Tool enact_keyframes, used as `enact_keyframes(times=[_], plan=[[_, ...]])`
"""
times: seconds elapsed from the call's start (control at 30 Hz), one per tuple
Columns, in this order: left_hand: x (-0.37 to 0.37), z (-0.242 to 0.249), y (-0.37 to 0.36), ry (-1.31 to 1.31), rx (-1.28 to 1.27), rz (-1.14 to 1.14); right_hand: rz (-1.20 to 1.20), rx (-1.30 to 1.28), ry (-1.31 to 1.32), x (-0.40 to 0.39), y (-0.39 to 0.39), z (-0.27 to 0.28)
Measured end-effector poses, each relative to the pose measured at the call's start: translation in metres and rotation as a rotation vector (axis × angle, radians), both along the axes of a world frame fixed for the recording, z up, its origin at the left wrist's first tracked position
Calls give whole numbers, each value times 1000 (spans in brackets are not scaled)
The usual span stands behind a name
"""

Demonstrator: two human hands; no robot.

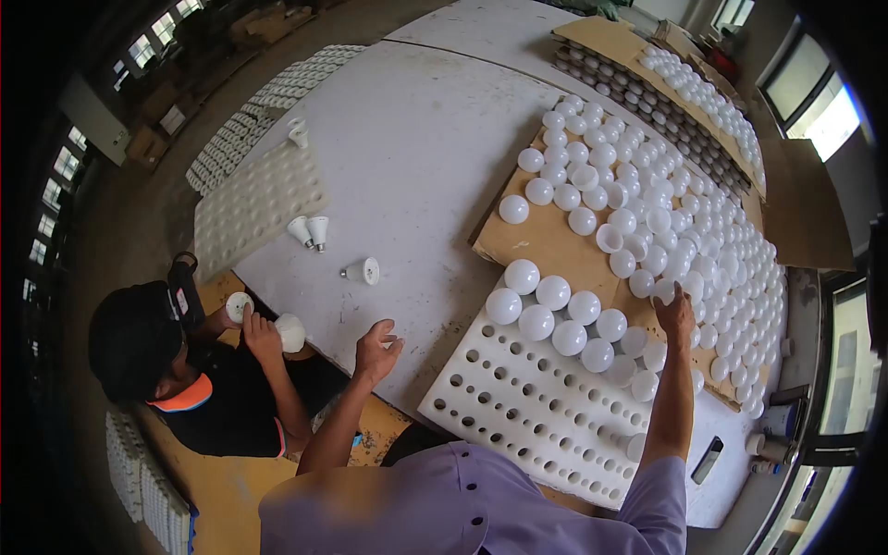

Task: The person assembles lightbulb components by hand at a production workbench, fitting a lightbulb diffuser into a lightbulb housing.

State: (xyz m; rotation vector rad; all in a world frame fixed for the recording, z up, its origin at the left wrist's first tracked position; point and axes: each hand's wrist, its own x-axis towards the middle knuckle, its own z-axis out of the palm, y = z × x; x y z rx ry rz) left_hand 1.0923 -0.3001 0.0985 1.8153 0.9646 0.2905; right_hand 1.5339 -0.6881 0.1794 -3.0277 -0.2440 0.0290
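My right hand (pixel 677 314) reaches over the crowded cardboard sheet, its fingers closed about a white bulb cover (pixel 664 290). Many similar glossy domes lie around it. Below that arm is a white foam tray (pixel 518 407) with rows of holes; bulbs with round white covers (pixel 584 306) stand in its far rows. My left hand (pixel 377 351) hovers at the near table edge, fingers apart and with nothing in it. Beyond it, a bulb base without a cover (pixel 368 270) lies on its side on the table.
To the left, a co-worker in a black cap (pixel 129 342) handles a white bulb base (pixel 239 305) and a rounded white piece (pixel 290 333). Two bulb bases (pixel 317 231) lie near a foam sheet (pixel 250 208). A phone (pixel 708 460) rests at the right; stacked cardboard layers (pixel 638 83) stand behind.
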Motion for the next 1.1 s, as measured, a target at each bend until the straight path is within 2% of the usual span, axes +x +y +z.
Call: enact_keyframes(times=[0.07, 0.1, 0.17, 0.3, 0.37, 0.4, 0.43, 0.47, 0.5, 0.57, 0.63, 0.7, 0.77, 0.83, 0.9, 0.97, 1.03, 1.1], plan=[[1, -7, 32, 145, 249, 64, -45, -13, 2, 4, 12, 1], [3, -9, 48, 152, 257, 95, -68, 0, 12, 5, 17, 3], [11, -12, 78, 305, 487, 102, -59, 12, -3, 7, 17, 0], [38, -37, 126, 380, 531, 82, -54, 35, -138, -1, 3, 2], [49, -53, 142, 566, 715, -94, -13, 260, -286, -1, -24, -10], [55, -51, 145, 585, 671, -98, -36, 930, -25, -12, -32, -12], [61, -50, 146, 601, 627, -115, -145, 1240, 100, -34, -32, 1], [63, -55, 148, 604, 705, -125, -196, 1461, 250, -56, -37, 8], [65, -65, 154, 591, 719, -139, -61, 1674, 392, -77, -43, 9], [66, -67, 149, 557, 701, -186, 61, 1854, 519, -129, -36, 15], [59, -61, 129, 435, 597, -180, 78, 1742, 590, -177, -14, 37], [55, -49, 108, 440, 392, -133, 48, 1701, 696, -214, -3, 40], [45, -40, 78, 404, 333, -100, 194, 1594, 770, -234, -11, 14], [27, -29, 49, -31, -249, -119, 173, 1583, 746, -254, 0, 4], [13, 1, -4, -321, -750, -159, 305, 1601, 799, -270, 15, 13], [6, 37, -49, -439, -1104, -345, 284, 1600, 954, -283, 26, 27], [4, 51, -79, -385, -1173, -545, 344, 1492, 950, -293, 37, 33], [8, 65, -100, -356, -897, -706, 407, 1444, 1003, -302, 43, 29]])
